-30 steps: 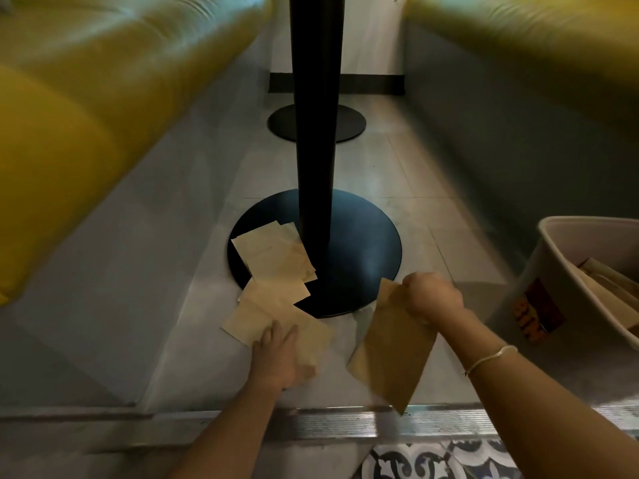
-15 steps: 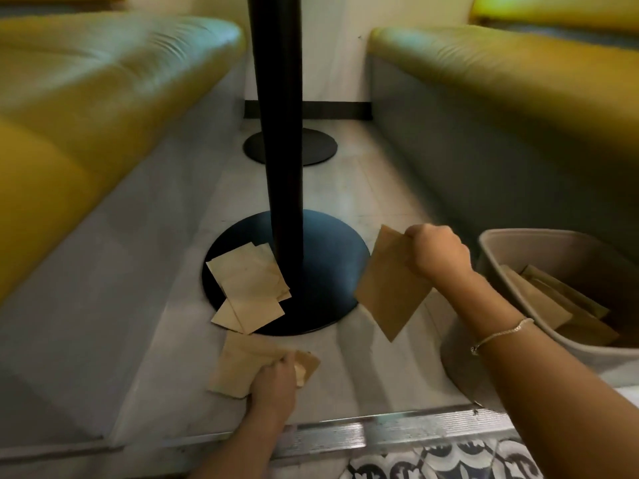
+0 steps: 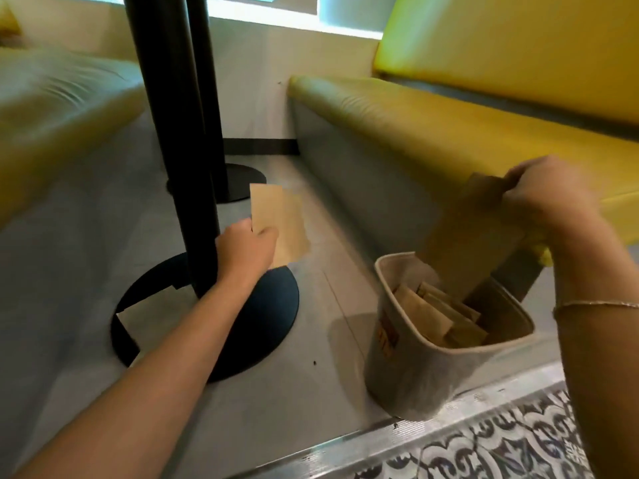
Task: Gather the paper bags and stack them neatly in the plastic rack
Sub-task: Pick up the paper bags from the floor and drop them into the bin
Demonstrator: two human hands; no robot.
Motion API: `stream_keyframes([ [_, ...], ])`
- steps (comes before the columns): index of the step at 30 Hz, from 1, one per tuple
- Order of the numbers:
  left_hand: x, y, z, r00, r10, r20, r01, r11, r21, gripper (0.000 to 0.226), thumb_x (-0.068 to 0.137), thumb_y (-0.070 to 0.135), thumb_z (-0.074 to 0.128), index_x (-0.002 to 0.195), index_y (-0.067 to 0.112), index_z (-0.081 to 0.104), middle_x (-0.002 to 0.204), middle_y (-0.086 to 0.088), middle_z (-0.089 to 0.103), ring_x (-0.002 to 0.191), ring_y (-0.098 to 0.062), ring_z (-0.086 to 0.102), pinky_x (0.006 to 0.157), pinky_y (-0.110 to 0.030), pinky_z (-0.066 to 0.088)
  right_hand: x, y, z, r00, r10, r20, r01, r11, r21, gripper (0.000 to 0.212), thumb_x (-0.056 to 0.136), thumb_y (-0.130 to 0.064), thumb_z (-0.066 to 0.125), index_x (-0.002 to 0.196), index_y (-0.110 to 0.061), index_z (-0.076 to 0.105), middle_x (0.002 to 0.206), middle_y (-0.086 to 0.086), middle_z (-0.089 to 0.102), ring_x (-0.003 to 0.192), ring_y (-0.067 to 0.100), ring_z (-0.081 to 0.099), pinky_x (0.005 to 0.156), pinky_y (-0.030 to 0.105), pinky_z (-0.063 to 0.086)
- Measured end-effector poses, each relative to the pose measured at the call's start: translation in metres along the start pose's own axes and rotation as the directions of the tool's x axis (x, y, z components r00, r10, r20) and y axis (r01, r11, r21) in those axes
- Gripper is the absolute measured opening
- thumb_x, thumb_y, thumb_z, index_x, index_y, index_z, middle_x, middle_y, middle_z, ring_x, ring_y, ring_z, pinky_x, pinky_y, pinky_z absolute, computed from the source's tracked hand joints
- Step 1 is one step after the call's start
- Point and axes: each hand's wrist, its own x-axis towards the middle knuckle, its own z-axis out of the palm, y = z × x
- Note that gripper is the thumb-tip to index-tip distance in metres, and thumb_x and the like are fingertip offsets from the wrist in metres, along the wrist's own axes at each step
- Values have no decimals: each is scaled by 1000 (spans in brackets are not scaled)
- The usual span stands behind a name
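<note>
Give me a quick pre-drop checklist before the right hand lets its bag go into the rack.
1. Right hand grips its paper bag by the top edge: ok.
2. Bag's lower end inside the plastic rack: ok.
3. Room left among the stacked bags: cannot tell.
4. Rack upright: not ok, it looks tilted.
5. Left hand holds the next bags: ok.
6. Bag left on the table base: not ok, uncollected.

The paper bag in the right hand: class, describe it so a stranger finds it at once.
Start at the yellow bench, then drop to the grey plastic rack below it. The paper bag hangs over the rack, pinched at its top by the right hand. Unlike the left hand's bags, it looks darker.
</note>
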Motion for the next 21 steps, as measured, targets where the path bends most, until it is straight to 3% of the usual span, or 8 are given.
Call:
stream_keyframes([
  [2, 3, 36, 1, 997, 80, -5, -80, 987, -136, 5, 88, 16, 54, 90, 16, 59, 76, 5, 55, 76, -17, 53, 64, -25, 44, 1, 9, 13, 995, 31, 91, -23, 996, -89, 29, 86, -10, 55, 113, -11, 64, 106, 19, 60, 94, 37, 58, 75, 41, 50],
  [4, 0, 63, 8, 989, 143, 46, -127, 961, -246, 13, 88, 14, 55, 99, 19, 59, 84, 7, 57, 76, -11, 56, 66, -18, 47, -5, 13, 36, 981, 47, 190, -26, 993, -116, 29, 87, -13, 54, 114, -13, 64, 111, 17, 60, 99, 36, 58, 79, 40, 48],
  [8, -8, 83, 37, 945, 150, 291, -53, 947, -316, 31, 87, 16, 57, 118, 16, 56, 111, -2, 64, 97, -19, 62, 82, -35, 55, -26, 19, 88, 865, -22, 501, 69, 995, -77, 32, 87, -15, 58, 118, -12, 62, 107, 7, 61, 93, 23, 57, 82, 33, 50],
  [11, -19, 87, 54, 877, 195, 439, -74, 958, -277, 36, 90, 19, 55, 125, 20, 48, 111, 1, 59, 96, -18, 60, 70, -29, 56, -27, 19, 83, 861, -19, 508, -67, 986, 150, 67, 80, -19, 71, 139, -13, 40, 134, 8, 48, 119, 25, 49, 97, 36, 43],
  [13, -24, 92, 59, 842, 244, 481, -121, 954, -273, 34, 91, 18, 53, 125, 22, 47, 106, 4, 56, 95, -16, 57, 65, -24, 52, -18, 16, 63, 896, -51, 441, -148, 902, 406, 83, 79, -16, 72, 147, -15, 24, 147, 9, 36, 129, 28, 43, 103, 39, 39],
  [16, -28, 97, 64, 792, 262, 551, -33, 920, -390, 25, 92, 15, 52, 115, 26, 50, 104, 5, 57, 98, -18, 57, 70, -28, 51, -12, 16, 37, 847, -131, 515, -327, 635, 700, 79, 82, -6, 66, 147, -19, 24, 139, 11, 44, 113, 28, 54, 91, 40, 49],
  [19, -30, 100, 63, 763, 283, 581, 85, 847, -525, 16, 94, 19, 53, 100, 34, 49, 107, 3, 58, 102, -21, 57, 82, -37, 53, -12, 22, 36, 782, -151, 604, -421, 587, 692, 76, 80, -10, 67, 145, -20, 29, 137, 8, 44, 120, 32, 47, 102, 47, 42],
  [21, -30, 103, 62, 770, 305, 561, 140, 776, -615, 18, 94, 17, 53, 97, 34, 50, 106, 1, 59, 99, -20, 58, 79, -35, 53, -14, 26, 43, 757, -109, 644, -478, 579, 660, 82, 71, -18, 74, 143, -19, 33, 131, 9, 49, 118, 32, 49, 102, 49, 42],
])
